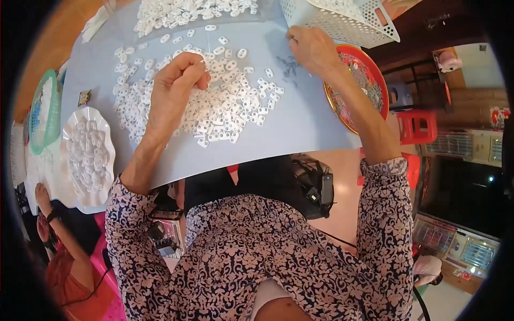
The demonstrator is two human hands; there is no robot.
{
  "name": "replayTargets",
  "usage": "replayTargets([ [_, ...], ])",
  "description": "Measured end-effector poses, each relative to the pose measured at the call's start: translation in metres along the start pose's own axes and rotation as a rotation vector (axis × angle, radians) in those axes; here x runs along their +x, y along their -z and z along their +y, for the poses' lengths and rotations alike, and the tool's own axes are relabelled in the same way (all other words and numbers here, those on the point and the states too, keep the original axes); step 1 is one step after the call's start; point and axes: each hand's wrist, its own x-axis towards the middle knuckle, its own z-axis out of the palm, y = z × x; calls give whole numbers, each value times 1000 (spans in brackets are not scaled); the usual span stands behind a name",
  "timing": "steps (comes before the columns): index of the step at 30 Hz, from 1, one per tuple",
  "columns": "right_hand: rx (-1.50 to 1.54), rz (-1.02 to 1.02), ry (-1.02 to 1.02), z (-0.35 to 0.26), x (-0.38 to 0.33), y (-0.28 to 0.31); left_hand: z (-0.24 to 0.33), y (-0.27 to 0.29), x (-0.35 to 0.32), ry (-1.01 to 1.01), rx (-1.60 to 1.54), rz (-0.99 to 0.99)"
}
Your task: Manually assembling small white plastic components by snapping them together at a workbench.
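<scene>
My left hand (174,88) hovers over a heap of small white plastic pieces (219,107) spread on a pale blue board (300,117). Its fingertips are pinched together on one small white piece. My right hand (313,51) rests on the board's far right side, fingers curled down on a little cluster of thin dark metal bits (290,65); what it pinches, if anything, is too small to make out. A red round tray (375,75) of metal bits lies just under and to the right of that wrist.
A white perforated basket (342,24) stands at the far right. More white pieces (187,10) pile at the board's far edge. A white scalloped dish (88,155) with pieces and a green basket (43,109) sit left. Another person (59,257) sits lower left. Red stools (417,125) stand right.
</scene>
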Motion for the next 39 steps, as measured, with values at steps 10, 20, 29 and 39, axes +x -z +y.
replayTargets([
  [10,352,-50,50,-13,-34,32,-2,2,0,1,53,11],
  [20,245,-65,123,-33,-58,22,-1,-2,-1,-15,67,10],
  [29,211,-176,154,-36,-44,24,-3,0,-1,-19,59,-9],
  [39,330,-121,139,-46,-43,27,1,-2,-3,0,105,-15],
])
